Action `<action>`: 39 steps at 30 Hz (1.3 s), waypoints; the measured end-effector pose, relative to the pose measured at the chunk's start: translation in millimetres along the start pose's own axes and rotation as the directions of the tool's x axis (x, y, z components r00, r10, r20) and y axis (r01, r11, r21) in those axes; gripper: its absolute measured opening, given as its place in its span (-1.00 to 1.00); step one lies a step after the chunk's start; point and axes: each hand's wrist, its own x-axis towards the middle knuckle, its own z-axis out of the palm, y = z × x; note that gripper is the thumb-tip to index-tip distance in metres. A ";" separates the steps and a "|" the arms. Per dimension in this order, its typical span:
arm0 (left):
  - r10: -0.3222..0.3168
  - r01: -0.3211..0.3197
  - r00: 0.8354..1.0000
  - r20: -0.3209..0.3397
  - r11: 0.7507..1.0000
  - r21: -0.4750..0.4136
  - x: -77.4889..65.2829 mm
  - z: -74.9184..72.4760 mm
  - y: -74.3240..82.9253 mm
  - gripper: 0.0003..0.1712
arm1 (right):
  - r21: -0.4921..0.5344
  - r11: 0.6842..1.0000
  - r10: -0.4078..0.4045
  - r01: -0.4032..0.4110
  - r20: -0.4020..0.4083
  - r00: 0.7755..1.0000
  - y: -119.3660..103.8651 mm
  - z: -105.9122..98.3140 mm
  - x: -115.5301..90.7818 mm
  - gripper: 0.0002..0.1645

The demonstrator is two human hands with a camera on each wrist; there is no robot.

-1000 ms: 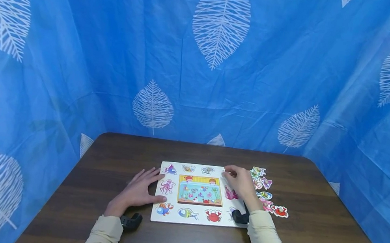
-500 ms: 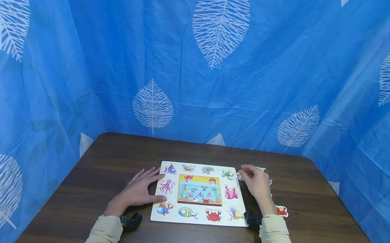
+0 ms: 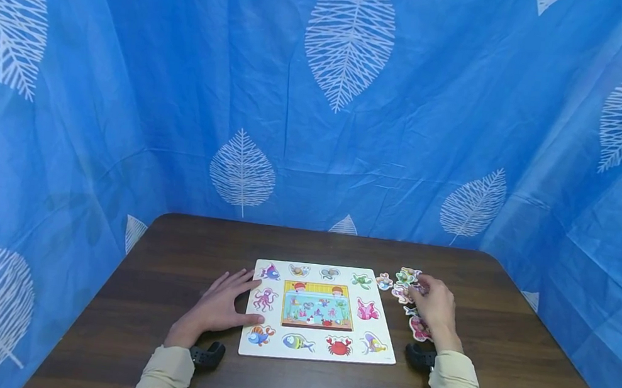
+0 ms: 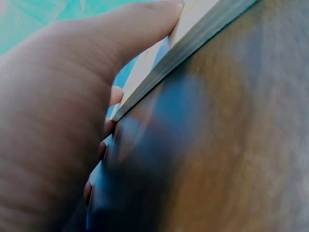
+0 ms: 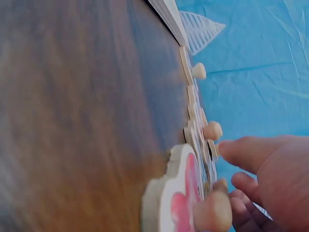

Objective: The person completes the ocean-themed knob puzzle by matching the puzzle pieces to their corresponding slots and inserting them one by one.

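A wooden peg puzzle board (image 3: 302,354) printed with sea animals lies flat on the table. My left hand (image 3: 222,305) rests on its left edge with fingers spread and the thumb on top, as the left wrist view also shows. Over a cluster of knobbed puzzle pieces (image 3: 402,293) right of the board hovers my right hand (image 3: 435,308), which hides some of them. Its thumb (image 5: 241,152) is at a small wooden knob in the right wrist view; whether they touch is unclear. A pink piece (image 3: 419,329) lies near the right wrist.
One puzzle piece (image 3: 384,281) lies apart, close against the board's upper right edge. Dark wood table (image 3: 209,240) surrounds the board. Blue curtains (image 3: 300,186) with white leaf prints hang behind and at both sides. Each wrist wears a black strap (image 3: 420,357).
My right hand has carried a piece from the board's upper right corner, left it beside the board, and moved right over the cluster. The turtle picture is uncovered. The left hand stays put.
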 end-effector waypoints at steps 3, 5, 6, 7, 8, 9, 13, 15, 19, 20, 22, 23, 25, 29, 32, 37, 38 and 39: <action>-0.004 0.004 1.000 -0.001 1.000 0.004 -0.9 0.4 0.2 0.09 | -0.015 1.000 0.024 -0.025 -0.003 1.000 3.2 -1.4 -0.5 -0.53; -0.004 0.004 1.000 -0.003 1.000 0.005 -1.5 0.4 0.3 0.09 | -0.021 0.999 0.047 -0.047 0.004 0.999 4.8 -1.5 -1.2 -0.56; -0.004 0.004 1.000 -0.003 1.000 0.004 -1.8 0.3 0.6 0.08 | -0.026 0.998 0.058 -0.058 0.008 0.998 5.6 -1.4 -1.7 -0.58; -0.003 0.003 1.000 -0.003 1.000 0.001 -2.0 0.1 0.8 0.08 | -0.028 0.997 0.073 -0.073 0.011 0.997 6.5 -1.3 -2.1 -0.61; -0.002 0.002 1.000 -0.005 1.000 0.001 -2.2 -0.1 1.0 0.08 | -0.030 0.996 0.088 -0.087 0.015 0.996 7.3 -1.0 -2.5 -0.63; -0.002 0.002 1.000 -0.005 1.000 0.000 -2.3 -0.3 1.1 0.08 | -0.030 0.995 0.100 -0.099 0.018 0.995 7.9 -0.8 -2.9 -0.65; -0.004 0.004 1.000 -0.007 1.000 0.007 -2.2 -0.9 1.6 0.08 | -0.025 0.990 0.138 -0.138 0.027 0.990 8.7 -0.6 -3.4 -0.69; -0.007 0.007 1.000 -0.005 1.000 0.011 -1.8 -1.0 1.6 0.08 | -0.018 0.989 0.148 -0.148 0.022 0.989 8.6 -0.6 -3.5 -0.69; -0.007 0.007 1.000 0.000 1.000 0.011 -0.9 -1.0 1.5 0.08 | -0.008 0.989 0.147 -0.148 -0.013 0.989 7.7 -1.1 -3.9 -0.70; -0.005 0.005 1.000 0.000 1.000 0.011 -0.8 -1.0 1.4 0.08 | -0.004 0.989 0.147 -0.147 -0.026 0.989 7.3 -0.9 -4.3 -0.70; -0.004 0.004 1.000 -0.001 1.000 0.012 -0.6 -0.8 1.2 0.08 | 0.002 0.990 0.143 -0.143 -0.055 0.988 6.1 -1.1 -4.3 -0.71; -0.003 0.003 1.000 -0.003 1.000 0.013 -0.6 -0.7 1.0 0.08 | 0.007 0.990 0.141 -0.141 -0.069 0.988 5.1 -1.0 -4.4 -0.71; -0.002 0.002 1.000 -0.006 1.000 0.011 -0.4 -0.6 0.9 0.08 | 0.016 0.990 0.138 -0.137 -0.094 0.986 3.1 -0.8 -3.4 -0.71; -0.002 0.002 1.000 -0.006 1.000 0.004 -0.6 -0.6 0.8 0.08 | 0.029 0.994 0.112 -0.110 -0.108 0.988 -4.2 0.9 -0.1 -0.72; -0.001 0.001 1.000 -0.006 1.000 -0.001 -1.1 -0.6 0.8 0.07 | 0.045 0.996 0.083 -0.080 -0.093 0.992 -12.3 3.3 2.1 -0.73; 0.004 -0.004 1.000 -0.009 1.000 -0.006 -1.4 -0.4 0.7 0.07 | 0.076 0.997 0.009 -0.004 -0.064 0.998 -27.3 7.1 5.1 -0.77; 0.005 -0.005 1.000 -0.010 1.000 -0.008 -1.4 -0.5 0.8 0.07 | 0.081 0.997 -0.006 0.010 -0.058 0.998 -30.3 7.9 5.6 -0.77; 0.006 -0.006 1.000 -0.011 1.000 -0.007 -1.3 -0.5 0.7 0.07 | 0.089 0.996 -0.015 0.019 -0.049 0.999 -33.3 8.8 6.0 -0.78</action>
